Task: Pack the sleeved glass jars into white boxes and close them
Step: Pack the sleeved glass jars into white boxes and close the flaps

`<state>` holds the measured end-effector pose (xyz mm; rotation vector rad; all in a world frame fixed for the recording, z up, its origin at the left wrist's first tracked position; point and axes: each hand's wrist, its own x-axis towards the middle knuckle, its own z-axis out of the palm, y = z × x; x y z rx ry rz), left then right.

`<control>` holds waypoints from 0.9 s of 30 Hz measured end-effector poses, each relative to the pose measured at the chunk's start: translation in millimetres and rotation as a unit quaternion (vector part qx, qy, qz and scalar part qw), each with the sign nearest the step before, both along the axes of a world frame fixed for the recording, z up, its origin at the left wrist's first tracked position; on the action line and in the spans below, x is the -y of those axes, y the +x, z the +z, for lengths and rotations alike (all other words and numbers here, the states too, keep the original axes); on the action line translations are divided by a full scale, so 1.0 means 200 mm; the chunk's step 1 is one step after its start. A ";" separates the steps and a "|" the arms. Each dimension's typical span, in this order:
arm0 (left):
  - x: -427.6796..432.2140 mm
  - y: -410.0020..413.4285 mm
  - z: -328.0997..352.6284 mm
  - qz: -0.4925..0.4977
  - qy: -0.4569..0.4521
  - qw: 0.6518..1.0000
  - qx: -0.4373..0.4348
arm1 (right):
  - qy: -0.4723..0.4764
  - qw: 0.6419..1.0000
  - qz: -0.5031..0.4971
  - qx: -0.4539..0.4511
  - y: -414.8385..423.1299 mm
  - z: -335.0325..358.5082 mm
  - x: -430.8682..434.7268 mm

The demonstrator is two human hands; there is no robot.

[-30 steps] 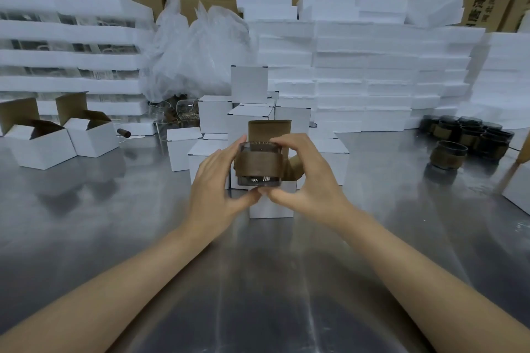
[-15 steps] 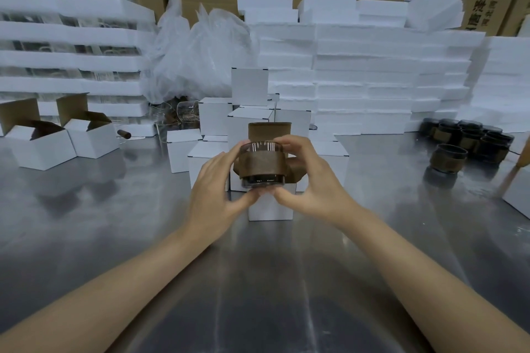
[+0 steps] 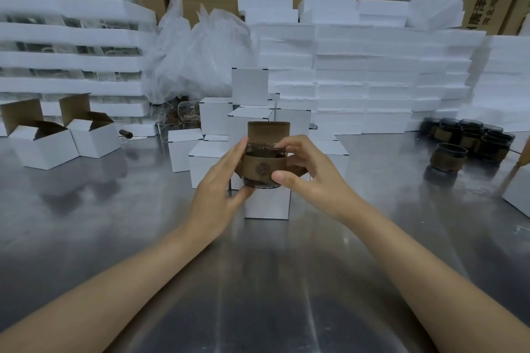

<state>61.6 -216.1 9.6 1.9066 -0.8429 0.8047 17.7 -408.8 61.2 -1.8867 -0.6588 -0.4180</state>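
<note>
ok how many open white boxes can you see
3: two side by side at far left, and one under the held jar, its flap up. More may be hidden.

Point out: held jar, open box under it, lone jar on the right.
held jar [image 3: 261, 170], head view, on its brown sleeve.
open box [image 3: 267, 203], head view, on its white front wall.
lone jar [image 3: 447, 158], head view, on its sleeve.

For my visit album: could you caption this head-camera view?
Both hands, left hand and right hand, hold a sleeved glass jar over an open white box on the steel table.
</note>
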 end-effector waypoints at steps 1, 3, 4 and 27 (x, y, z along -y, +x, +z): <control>0.00 0.00 0.00 0.000 -0.006 1.000 -0.008 | 0.013 1.000 0.000 0.001 0.01 -0.01 0.00; 0.00 0.01 0.00 0.010 -0.016 1.000 -0.008 | 0.037 0.999 -0.013 0.004 0.02 -0.02 0.01; 0.00 0.01 0.00 0.013 -0.020 1.000 -0.006 | 0.045 0.999 -0.026 0.003 0.03 -0.02 0.02; 0.00 -0.02 0.03 0.010 0.004 0.999 0.053 | -0.137 0.953 -0.124 0.238 0.11 -0.07 0.06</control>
